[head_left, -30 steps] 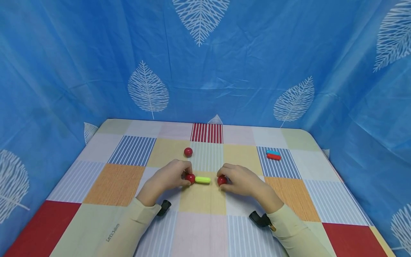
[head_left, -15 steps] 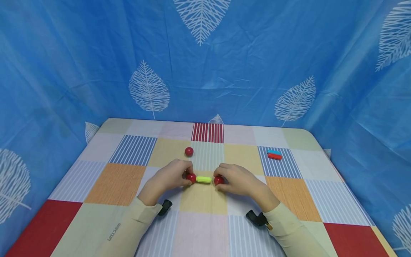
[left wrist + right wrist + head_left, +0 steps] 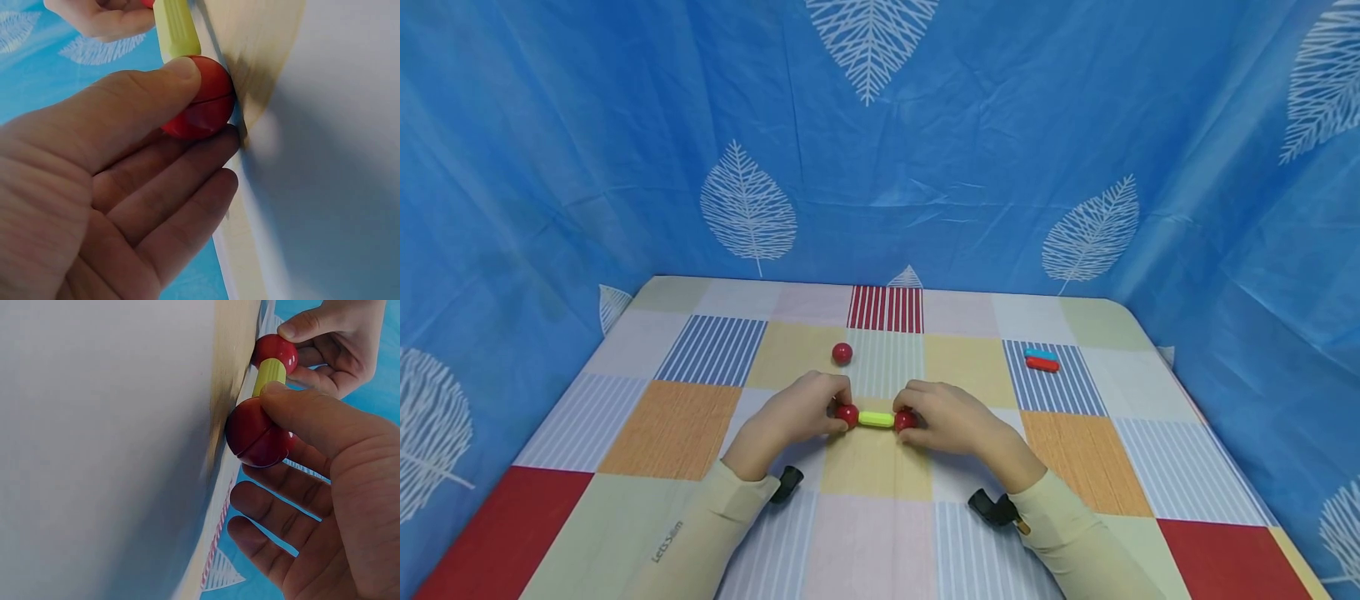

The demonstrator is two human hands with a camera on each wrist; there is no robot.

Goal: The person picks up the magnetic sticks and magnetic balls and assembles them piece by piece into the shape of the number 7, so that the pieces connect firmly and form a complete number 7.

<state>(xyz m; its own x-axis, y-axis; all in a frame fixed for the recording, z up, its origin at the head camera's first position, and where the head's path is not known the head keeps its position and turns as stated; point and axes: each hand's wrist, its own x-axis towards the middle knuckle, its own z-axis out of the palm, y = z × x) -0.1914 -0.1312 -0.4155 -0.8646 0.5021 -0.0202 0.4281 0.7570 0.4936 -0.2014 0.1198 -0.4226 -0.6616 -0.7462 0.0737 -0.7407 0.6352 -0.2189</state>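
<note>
A yellow-green ribbed rod [image 3: 876, 419] lies between two red balls just above or on the cloth, in line with both. My left hand [image 3: 801, 408] pinches the left red ball [image 3: 847, 416] between thumb and fingers. The right red ball [image 3: 905, 421] is pinched by my right hand [image 3: 955, 421]. In the right wrist view the rod [image 3: 270, 373] meets both balls, and the nearer ball [image 3: 250, 428] has a seam line. The left wrist view has the rod's end [image 3: 177, 34] against the left ball [image 3: 203, 119], my thumb on top.
Another red ball [image 3: 842, 353] lies beyond my left hand. At the back right, a blue stick [image 3: 1040, 354] and a red stick [image 3: 1042, 364] lie side by side. A patchwork cloth [image 3: 880, 542] covers the table. Blue curtains [image 3: 917, 150] with white leaves hang around it.
My right hand has moved left with its red ball, closing the gap to the rod's right end. My left hand and its ball have stayed almost in place.
</note>
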